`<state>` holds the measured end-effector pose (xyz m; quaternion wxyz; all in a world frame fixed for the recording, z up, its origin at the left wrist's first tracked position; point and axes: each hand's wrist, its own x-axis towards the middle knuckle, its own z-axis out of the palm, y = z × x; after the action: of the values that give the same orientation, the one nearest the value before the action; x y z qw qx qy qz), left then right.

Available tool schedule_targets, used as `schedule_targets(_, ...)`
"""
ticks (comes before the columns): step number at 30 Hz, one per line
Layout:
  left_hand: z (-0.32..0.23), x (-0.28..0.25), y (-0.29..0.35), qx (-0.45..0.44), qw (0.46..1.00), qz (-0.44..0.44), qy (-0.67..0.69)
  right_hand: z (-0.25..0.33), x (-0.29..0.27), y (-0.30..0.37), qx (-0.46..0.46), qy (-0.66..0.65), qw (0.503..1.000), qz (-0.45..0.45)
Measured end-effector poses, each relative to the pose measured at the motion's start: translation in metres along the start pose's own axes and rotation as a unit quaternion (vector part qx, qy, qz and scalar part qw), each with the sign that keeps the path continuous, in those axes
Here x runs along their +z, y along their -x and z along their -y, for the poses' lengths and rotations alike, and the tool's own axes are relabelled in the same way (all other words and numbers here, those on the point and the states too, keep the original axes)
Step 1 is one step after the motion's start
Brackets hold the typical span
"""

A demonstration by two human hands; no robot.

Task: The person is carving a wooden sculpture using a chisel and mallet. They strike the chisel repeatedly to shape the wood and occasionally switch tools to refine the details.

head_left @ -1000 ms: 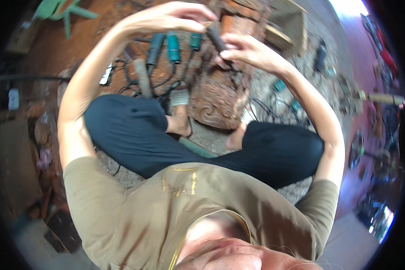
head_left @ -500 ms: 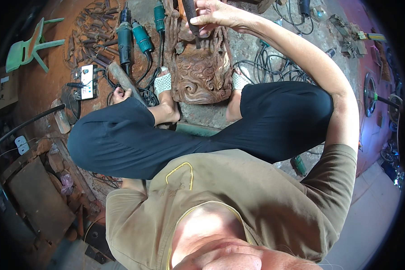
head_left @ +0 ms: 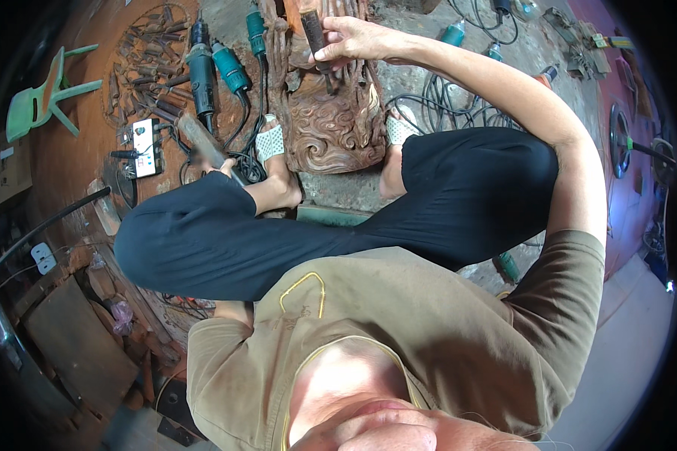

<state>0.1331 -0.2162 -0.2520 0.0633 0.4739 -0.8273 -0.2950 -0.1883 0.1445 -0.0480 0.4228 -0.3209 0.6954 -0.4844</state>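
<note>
A dark-handled wood chisel (head_left: 314, 32) is in my right hand (head_left: 351, 40), thumb and fingers closed round its lower handle. Its tip rests on or just above a brown wooden carving (head_left: 335, 131) with swirling relief, which stands between my feet. Lower left, my left hand (head_left: 224, 168), mostly hidden behind my knee, grips a thick wooden club (head_left: 201, 140). That club points up and left, away from the carving.
Left of the carving lie teal power grinders (head_left: 230, 68) with black cables and a heap of chisels (head_left: 154, 64). A white control box (head_left: 147, 148) and a green plastic chair (head_left: 49, 94) are further left. More cables (head_left: 447, 105) tangle on the right.
My right hand and the chisel have come slightly nearer, with more of the handle top showing. My left hand has shifted a little right with the club.
</note>
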Motion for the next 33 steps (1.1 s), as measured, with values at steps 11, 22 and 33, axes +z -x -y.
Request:
schedule_targets(11,-0.054,-0.096,-0.012,0.007,0.963,0.168,0.212,-0.014,-0.003,-0.001,-0.014,-0.01,1.0,-0.011)
schedule_targets(22,-0.308,-0.264,0.013,0.333,0.931,0.151,0.008,-0.033,0.0,-0.008,-0.056,-0.046,0.997,-0.024)
schedule_targets(33,-0.364,-0.183,0.053,0.407,0.86,0.301,0.055,-0.042,0.007,0.011,-0.118,0.033,0.987,-0.101)
